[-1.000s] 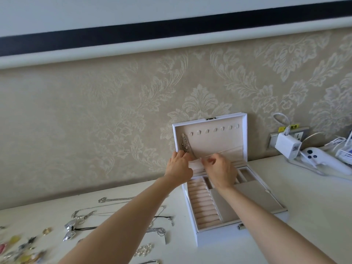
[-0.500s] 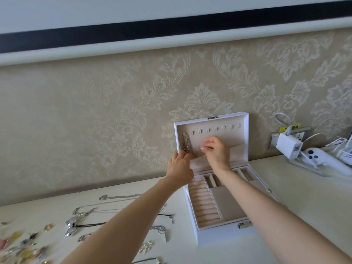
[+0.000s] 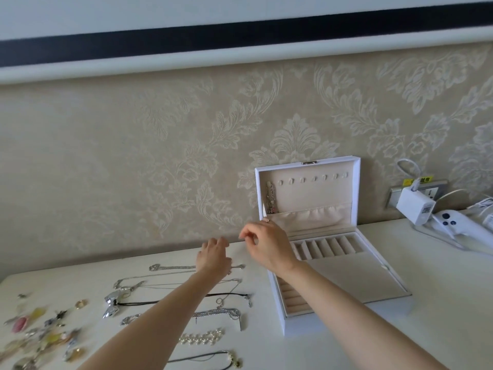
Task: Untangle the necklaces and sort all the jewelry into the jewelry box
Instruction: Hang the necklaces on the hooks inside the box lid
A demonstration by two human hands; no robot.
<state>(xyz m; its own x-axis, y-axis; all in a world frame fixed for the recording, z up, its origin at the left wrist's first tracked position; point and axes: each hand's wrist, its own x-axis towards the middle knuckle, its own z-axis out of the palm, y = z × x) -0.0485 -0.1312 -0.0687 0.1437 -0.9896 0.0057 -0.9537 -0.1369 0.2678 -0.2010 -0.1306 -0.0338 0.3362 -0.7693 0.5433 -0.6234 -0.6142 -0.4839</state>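
The white jewelry box point(image 3: 384, 303) stands open against the wall, with its beige lid point(image 3: 314, 188) upright. One silver necklace point(image 3: 270, 196) hangs on the lid's leftmost hook. My left hand point(image 3: 214, 257) lies over a silver chain necklace point(image 3: 172, 267) on the table, left of the box. Its fingers bend down at the chain, and the grip is hidden. My right hand point(image 3: 268, 247) hovers at the box's back left corner, loosely curled and holding nothing. More necklaces point(image 3: 213, 315) lie spread in rows below my left hand.
A heap of small colourful jewelry point(image 3: 40, 335) and a gold ring point(image 3: 80, 303) lie at the table's left. A pearl piece point(image 3: 201, 338) sits near the front. At the right are a white charger point(image 3: 414, 206) in a wall socket, cables and a white controller point(image 3: 458, 225).
Both hands have left the lid's pocket and moved down and left. My left hand now lies over the silver chain on the table. The head view has tilted down slightly.
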